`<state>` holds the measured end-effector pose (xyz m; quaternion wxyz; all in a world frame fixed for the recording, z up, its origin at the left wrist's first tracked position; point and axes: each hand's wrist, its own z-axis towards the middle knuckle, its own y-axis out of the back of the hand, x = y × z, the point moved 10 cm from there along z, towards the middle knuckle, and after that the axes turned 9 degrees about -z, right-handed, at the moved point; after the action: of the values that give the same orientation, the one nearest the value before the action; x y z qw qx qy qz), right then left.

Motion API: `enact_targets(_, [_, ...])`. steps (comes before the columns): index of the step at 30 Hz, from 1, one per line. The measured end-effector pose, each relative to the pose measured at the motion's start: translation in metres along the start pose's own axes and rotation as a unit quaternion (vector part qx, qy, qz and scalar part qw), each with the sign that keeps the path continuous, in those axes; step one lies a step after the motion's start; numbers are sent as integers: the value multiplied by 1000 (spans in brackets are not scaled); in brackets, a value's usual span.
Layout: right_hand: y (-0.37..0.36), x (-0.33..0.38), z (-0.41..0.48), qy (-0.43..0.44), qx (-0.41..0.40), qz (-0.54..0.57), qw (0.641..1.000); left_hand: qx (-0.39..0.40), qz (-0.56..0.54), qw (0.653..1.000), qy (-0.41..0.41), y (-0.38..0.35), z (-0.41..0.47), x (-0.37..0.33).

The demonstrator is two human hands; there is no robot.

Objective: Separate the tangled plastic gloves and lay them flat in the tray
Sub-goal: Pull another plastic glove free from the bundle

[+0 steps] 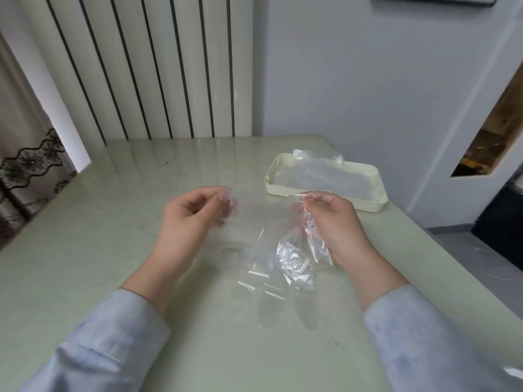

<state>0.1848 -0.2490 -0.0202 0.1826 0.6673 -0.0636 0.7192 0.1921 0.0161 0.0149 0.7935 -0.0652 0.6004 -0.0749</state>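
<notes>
Clear, thin plastic hangs between my two hands. The held glove (266, 244) is stretched by its upper edge. The thumb and fingers (223, 197) of the left hand (192, 216) pinch one corner, and the curled fingers (317, 198) of the right hand (335, 222) pinch the other. Below the right hand the film bunches into a shiny, crinkled wad, and from there the glove's finger shapes trail toward me, low over the surface (113, 227). I cannot tell whether they touch it, nor whether the wad is a second glove caught in the first.

Just beyond the right hand sits the tray (268, 179), cream, shallow and rectangular with rounded corners, near the surface's far right edge. The flattened gloves (325, 176) lie in it, one crumpled end rising over the far rim. The right-hand fingers are just short of the tray's near wall.

To the left of the hands and in front of them the surface runs broad, pale green, glossy and faintly marbled. A white ribbed wall panel (158, 66) with dark grooves rises behind its far edge. Pale blue sleeves (113, 335) cover both forearms.
</notes>
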Motion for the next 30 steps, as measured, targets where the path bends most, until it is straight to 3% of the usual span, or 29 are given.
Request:
enact_targets(6, [-8, 1, -2, -5, 27, -7, 1000, 2, 13, 1000, 10, -3, -2, -13])
enact_targets(12, [-15, 8, -7, 4, 47, 5, 999, 125, -131, 981, 74, -38, -16, -35])
enact_targets(16, [-19, 9, -11, -22, 75, 68, 995, 159, -192, 961, 118, -60, -26, -50])
enact_targets(23, [-32, 14, -19, -35, 162, 125, 978, 113, -50, 977, 173, -67, -24, 9])
enact_targets(30, [-31, 11, -15, -54, 131, 118, 983, 47, 11, 981, 185, -54, -20, 41])
